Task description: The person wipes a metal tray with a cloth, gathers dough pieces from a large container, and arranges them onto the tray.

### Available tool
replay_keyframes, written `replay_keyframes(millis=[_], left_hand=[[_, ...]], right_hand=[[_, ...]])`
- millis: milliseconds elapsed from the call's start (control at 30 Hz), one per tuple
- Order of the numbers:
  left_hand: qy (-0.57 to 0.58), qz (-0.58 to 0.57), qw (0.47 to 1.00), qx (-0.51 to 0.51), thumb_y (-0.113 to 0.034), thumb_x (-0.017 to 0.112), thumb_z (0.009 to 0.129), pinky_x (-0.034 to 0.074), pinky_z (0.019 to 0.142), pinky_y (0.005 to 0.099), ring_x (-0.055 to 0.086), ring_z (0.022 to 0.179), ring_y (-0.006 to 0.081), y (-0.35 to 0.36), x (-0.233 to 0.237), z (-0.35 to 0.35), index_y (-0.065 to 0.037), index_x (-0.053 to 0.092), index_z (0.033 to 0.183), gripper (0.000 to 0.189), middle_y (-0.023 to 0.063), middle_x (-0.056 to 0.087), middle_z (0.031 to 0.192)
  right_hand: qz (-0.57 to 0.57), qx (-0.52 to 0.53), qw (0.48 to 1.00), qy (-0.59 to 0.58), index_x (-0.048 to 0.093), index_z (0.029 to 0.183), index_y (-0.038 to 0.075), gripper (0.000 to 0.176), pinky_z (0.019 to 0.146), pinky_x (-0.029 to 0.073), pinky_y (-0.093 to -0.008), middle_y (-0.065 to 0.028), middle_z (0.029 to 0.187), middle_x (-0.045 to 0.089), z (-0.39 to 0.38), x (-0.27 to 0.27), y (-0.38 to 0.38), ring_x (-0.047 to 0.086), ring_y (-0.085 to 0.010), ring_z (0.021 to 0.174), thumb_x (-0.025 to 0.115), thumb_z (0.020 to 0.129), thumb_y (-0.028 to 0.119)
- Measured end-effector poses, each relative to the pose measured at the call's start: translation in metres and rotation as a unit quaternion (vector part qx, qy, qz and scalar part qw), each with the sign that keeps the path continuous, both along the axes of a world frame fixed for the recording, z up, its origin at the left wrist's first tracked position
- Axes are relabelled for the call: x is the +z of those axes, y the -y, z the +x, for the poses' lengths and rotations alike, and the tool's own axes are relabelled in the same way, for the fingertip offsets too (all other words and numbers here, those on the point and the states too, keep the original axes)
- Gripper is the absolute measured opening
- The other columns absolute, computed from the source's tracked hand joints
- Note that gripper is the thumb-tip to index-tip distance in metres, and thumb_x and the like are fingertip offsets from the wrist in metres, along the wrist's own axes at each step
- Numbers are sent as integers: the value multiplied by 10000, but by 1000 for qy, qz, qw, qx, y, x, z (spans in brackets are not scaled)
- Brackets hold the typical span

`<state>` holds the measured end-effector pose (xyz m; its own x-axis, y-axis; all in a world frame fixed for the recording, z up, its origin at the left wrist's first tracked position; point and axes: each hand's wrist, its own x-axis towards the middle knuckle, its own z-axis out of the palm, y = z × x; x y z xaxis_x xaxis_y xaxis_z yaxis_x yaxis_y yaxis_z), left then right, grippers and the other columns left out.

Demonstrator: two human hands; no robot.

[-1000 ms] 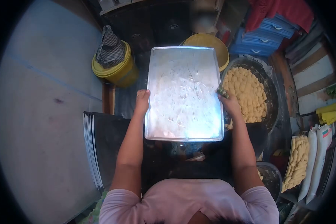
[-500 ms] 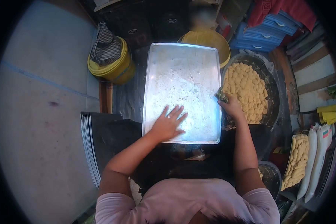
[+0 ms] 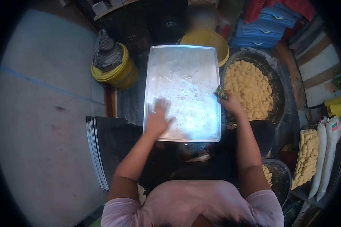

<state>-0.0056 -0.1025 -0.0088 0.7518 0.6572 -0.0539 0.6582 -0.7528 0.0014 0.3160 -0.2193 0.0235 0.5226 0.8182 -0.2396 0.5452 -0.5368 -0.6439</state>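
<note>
A large metal baking tray [image 3: 185,79] lies over my lap, its surface shiny and lightly smudged. My left hand [image 3: 158,119] is flat over the tray's lower left part, fingers outstretched and smeared by motion. At the tray's right edge, my right hand [image 3: 230,102] is closed round a bunched greenish patterned cloth [image 3: 219,91], which overlaps the rim. Right beside that hand is a big dark round basin [image 3: 278,87] with a heap of pale yellow dough pieces [image 3: 250,81] in it.
A lidded yellow bucket [image 3: 129,73] with checkered cloth [image 3: 109,53] stands upper left. An open yellow tub [image 3: 221,49] sits behind the tray. Upright stacked trays [image 3: 96,151] lean at left. Blue drawers [image 3: 259,32] stand far right. Another tray of dough pieces [image 3: 306,157] is at lower right.
My left hand has slid left and slightly up across the tray and is now blurred. The right hand keeps hold of the cloth at the tray's edge. The view has shifted slightly.
</note>
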Motion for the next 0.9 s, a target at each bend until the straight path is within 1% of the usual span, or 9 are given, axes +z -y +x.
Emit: replay_keyframes(millis=[133,267,400,600,667,733,800,833,900], left_hand=[[-18,-41,922,385,-531,386,928,15,1110,570,23,1436,322,-57,23,-24,-47,186,1471,754,192,90,1540],[202,41,955,215,-420,487,920,51,1125,533,65,1423,369,-37,28,-4,-34,215,1460,718,225,103,1528],[49,-81,985,-143,-481,575,834,131,1121,541,198,1405,322,27,13,35,-117,317,1437,750,115,248,1515],[67,80,948,302,-465,434,928,102,1100,595,149,1419,301,-72,26,19,-96,245,1461,676,142,149,1540],[-23,141,968,206,-511,390,931,71,1113,567,124,1426,302,-65,35,37,-63,252,1455,703,173,194,1522],[135,14,991,-11,-527,441,906,54,1128,542,132,1417,332,-19,-34,66,-31,301,1428,733,188,235,1502],[-26,-183,954,-234,-584,436,874,86,1132,528,163,1412,317,99,10,106,-25,320,1415,786,193,275,1484],[61,-184,914,-357,-607,425,864,123,1130,518,190,1406,312,124,0,107,-26,347,1400,795,182,291,1479],[70,-193,912,-354,-549,500,855,147,1128,512,233,1392,305,130,8,106,-39,342,1406,767,164,304,1477]], right_hand=[[24,-13,1000,-3,531,1242,-2,610,901,457,-382,-258,1094,618,-3,-6,2,594,-357,1052,698,756,327],[29,-5,999,-30,537,1231,-8,596,893,461,-382,-256,1082,622,4,-19,2,601,-357,1038,696,757,317],[33,-4,999,14,549,1211,-9,577,880,467,-387,-258,1058,628,-2,-9,3,605,-364,1022,692,751,307],[45,-11,999,-11,555,1205,-4,563,871,471,-393,-257,1049,630,-5,-12,4,605,-367,1018,688,750,301],[37,-18,999,-1,556,1204,-1,557,870,471,-394,-255,1047,631,-2,-17,0,606,-368,1015,686,753,300],[50,-10,999,-5,551,1209,0,558,873,470,-393,-250,1040,635,5,-33,-2,608,-368,1011,683,758,301],[54,-14,998,-14,548,1213,0,561,875,469,-391,-248,1045,634,1,-25,1,607,-366,1015,682,760,304],[56,-12,998,-18,545,1216,1,564,877,468,-390,-247,1050,633,1,-20,2,606,-364,1019,682,763,307],[60,-6,998,-20,538,1221,-1,570,879,467,-389,-246,1062,630,0,-17,2,603,-363,1027,682,765,310]])
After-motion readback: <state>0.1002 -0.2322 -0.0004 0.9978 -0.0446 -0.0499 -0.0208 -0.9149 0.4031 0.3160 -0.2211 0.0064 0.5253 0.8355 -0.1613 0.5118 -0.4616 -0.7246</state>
